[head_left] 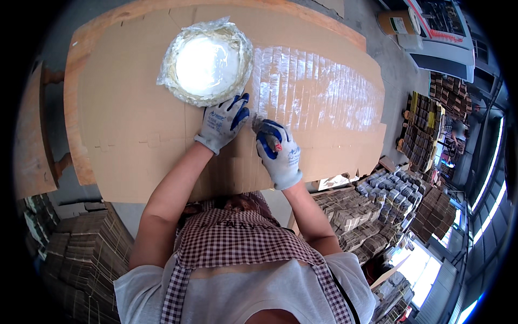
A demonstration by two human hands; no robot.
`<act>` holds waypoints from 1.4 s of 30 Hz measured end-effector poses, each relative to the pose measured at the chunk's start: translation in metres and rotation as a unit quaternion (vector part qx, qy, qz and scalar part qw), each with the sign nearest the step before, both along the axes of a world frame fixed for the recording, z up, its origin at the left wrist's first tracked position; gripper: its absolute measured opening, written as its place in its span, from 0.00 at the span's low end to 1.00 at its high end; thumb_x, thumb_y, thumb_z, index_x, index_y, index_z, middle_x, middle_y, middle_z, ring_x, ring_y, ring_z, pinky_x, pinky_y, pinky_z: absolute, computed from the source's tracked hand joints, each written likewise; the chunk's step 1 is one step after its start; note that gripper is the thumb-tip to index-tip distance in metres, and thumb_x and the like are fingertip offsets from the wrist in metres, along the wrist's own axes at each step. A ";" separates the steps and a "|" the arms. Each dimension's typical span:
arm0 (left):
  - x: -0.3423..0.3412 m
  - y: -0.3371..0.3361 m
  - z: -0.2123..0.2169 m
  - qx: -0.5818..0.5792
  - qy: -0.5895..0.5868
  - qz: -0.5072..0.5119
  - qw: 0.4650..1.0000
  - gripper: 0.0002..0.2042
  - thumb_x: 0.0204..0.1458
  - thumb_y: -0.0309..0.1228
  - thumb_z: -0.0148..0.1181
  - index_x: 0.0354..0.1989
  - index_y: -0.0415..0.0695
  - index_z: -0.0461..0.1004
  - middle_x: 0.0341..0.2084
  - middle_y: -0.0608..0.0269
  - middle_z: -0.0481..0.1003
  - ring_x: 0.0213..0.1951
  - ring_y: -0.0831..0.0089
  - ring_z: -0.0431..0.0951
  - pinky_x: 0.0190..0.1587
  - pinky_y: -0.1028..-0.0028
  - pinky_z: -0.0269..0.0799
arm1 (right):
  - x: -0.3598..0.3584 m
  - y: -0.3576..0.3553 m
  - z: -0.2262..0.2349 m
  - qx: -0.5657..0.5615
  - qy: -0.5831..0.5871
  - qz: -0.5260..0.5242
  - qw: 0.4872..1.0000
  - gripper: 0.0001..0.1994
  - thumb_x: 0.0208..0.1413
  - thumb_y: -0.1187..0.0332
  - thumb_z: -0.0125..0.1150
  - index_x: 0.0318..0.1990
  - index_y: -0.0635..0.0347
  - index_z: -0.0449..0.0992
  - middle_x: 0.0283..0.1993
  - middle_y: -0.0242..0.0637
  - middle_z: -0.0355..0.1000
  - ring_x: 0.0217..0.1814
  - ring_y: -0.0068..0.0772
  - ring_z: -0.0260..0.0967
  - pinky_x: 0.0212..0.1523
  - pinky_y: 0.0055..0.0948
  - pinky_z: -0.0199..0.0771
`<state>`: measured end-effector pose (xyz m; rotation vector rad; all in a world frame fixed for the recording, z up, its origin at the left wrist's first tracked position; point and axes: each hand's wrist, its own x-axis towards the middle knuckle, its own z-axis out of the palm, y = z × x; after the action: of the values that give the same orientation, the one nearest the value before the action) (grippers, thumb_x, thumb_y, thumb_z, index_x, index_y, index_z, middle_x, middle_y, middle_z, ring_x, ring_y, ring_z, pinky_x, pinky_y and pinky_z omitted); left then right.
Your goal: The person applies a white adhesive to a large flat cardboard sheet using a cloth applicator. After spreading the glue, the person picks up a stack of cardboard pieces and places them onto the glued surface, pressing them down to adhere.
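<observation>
Bundle (206, 62), round, wrapped in crinkled clear film, lay on cardboard (129, 119), far side, left of centre; it looked slick and soft-rimmed, weight unclear, probably best held by opposite sides of the rim. Glare blanked its middle. Left hand (222, 121) sat at its near-right edge, fingers loosely bent, contact and grip unclear. Right hand (280, 152) was curled around a small red-marked item (278, 146), mostly glove-hidden. Shiny clear strips (318, 89) lay far right, ends washed out.

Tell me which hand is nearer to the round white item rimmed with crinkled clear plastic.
Left. The left hand is right at the lower edge of the round white item; the right hand is farther off, below and to its right.
</observation>
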<state>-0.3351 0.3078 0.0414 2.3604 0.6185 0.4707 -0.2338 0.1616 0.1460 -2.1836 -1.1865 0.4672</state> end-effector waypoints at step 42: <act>-0.004 0.000 -0.010 0.020 0.005 -0.004 1.000 0.22 0.60 0.39 0.54 0.62 0.48 0.70 0.56 0.55 0.74 0.56 0.57 0.74 0.60 0.57 0.66 | 0.050 0.070 -0.001 0.042 -0.047 0.002 0.998 0.18 0.52 0.71 0.66 0.52 0.58 0.74 0.52 0.47 0.74 0.53 0.52 0.72 0.54 0.40 0.73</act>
<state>-0.3396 0.3078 0.0318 2.4034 0.6082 0.4725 -0.1840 0.2318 0.1446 -2.1515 -1.2386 0.3151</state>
